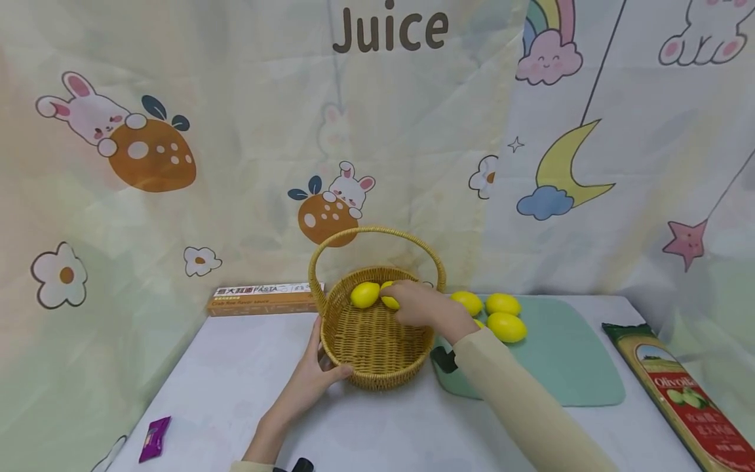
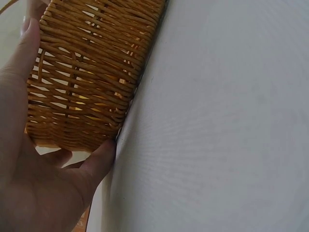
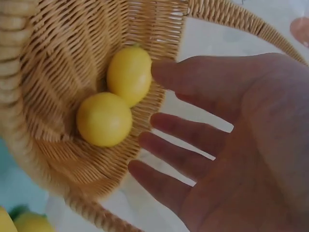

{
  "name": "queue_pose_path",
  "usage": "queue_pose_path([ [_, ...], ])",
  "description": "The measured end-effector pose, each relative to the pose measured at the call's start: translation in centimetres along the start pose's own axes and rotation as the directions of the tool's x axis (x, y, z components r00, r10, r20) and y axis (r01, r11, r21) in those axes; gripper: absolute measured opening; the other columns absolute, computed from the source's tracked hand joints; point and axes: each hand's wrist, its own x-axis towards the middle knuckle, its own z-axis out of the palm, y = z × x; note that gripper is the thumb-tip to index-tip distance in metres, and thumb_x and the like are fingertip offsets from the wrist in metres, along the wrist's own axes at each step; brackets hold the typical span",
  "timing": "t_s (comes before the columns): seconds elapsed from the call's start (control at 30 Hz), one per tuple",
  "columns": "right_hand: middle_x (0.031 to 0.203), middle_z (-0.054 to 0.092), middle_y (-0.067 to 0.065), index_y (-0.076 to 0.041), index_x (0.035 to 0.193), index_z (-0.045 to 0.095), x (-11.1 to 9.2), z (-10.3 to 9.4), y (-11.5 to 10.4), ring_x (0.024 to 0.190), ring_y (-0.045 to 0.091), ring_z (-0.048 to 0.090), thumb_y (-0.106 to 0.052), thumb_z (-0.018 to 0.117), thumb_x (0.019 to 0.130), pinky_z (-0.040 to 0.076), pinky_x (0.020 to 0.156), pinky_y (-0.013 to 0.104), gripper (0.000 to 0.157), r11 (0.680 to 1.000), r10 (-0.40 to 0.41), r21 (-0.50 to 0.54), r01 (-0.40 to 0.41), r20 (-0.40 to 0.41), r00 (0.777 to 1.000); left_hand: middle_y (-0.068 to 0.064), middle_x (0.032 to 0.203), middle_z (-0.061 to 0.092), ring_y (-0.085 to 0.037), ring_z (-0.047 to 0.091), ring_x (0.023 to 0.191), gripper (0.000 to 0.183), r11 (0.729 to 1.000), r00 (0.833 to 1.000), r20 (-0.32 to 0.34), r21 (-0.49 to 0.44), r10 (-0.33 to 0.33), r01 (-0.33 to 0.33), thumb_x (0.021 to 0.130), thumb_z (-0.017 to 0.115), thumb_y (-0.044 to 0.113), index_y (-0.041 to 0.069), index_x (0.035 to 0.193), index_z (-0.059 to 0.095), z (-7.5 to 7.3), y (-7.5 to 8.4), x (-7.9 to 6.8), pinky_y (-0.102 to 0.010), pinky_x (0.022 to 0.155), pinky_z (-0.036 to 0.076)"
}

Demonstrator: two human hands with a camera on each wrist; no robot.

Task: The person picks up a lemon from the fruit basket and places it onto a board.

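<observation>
A round wicker basket [image 1: 377,347] with a tall arched handle stands on the table, my left hand [image 1: 309,377] gripping its near left side. In the left wrist view, thumb and fingers spread around the basket's woven wall [image 2: 91,72]. Inside, toward the back, lie two lemons, one at left [image 1: 365,295] and one at right [image 1: 389,300]. My right hand [image 1: 421,305] reaches over the basket's right side, partly covering the right lemon. The right wrist view shows its fingers spread and relaxed beside both lemons [image 3: 104,119], a fingertip right at the farther one [image 3: 129,76].
Several more lemons [image 1: 506,327] lie on a green cutting board [image 1: 566,367] right of the basket. Behind at left is a pasta box [image 1: 265,301]. A red and green Olivoila packet [image 1: 684,393] lies far right, a small purple packet [image 1: 154,439] front left. A printed cloth [image 1: 248,164] hangs behind.
</observation>
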Motion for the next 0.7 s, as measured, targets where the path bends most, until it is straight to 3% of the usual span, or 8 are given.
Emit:
queue_pose_path([
  [0.13,0.147,0.054,0.004,-0.015,0.144,0.054,1.4,0.2,0.2,0.138,0.027,0.048,-0.013,0.065,0.091,0.048,0.103,0.05,0.054,0.999,0.027,0.028,-0.028,0.011,1.0,0.002,0.168,0.009,-0.037,0.02,0.153,0.114,1.0,1.0,-0.003,0.009,-0.007,0.007,0.083,0.082,0.034,0.056,0.151,-0.007,0.0,-0.2,0.0,-0.055,0.119,0.029],
  [0.3,0.147,0.053,0.007,-0.014,0.144,0.053,3.0,0.6,0.9,0.138,0.026,0.048,-0.011,0.062,0.091,0.047,0.107,0.047,0.054,0.997,0.073,0.011,-0.074,0.023,0.997,0.003,0.168,0.009,-0.036,0.019,0.153,0.114,1.0,1.0,-0.003,0.003,-0.002,0.002,0.083,0.081,0.034,0.055,0.151,-0.007,-0.1,-0.2,0.1,-0.057,0.12,0.027],
  [0.5,0.147,0.054,0.007,-0.013,0.144,0.053,3.7,1.0,2.2,0.132,0.025,0.051,-0.01,0.06,0.091,0.045,0.107,0.043,0.054,0.994,0.104,0.028,-0.105,0.027,0.994,0.004,0.168,0.005,-0.035,0.018,0.153,0.115,1.0,1.0,0.011,-0.004,0.006,-0.006,0.083,0.082,0.033,0.054,0.152,-0.007,0.0,-0.2,0.1,-0.051,0.119,0.03],
  [0.7,0.148,0.051,0.009,-0.014,0.147,0.05,4.1,1.1,2.2,0.131,0.026,0.05,-0.01,0.058,0.092,0.045,0.104,0.042,0.056,0.994,0.104,0.029,-0.105,0.03,0.994,0.004,0.168,0.007,-0.036,0.018,0.153,0.114,1.0,1.0,0.003,-0.009,0.007,-0.007,0.083,0.082,0.032,0.053,0.153,-0.006,-0.1,-0.2,0.0,-0.053,0.119,0.029],
])
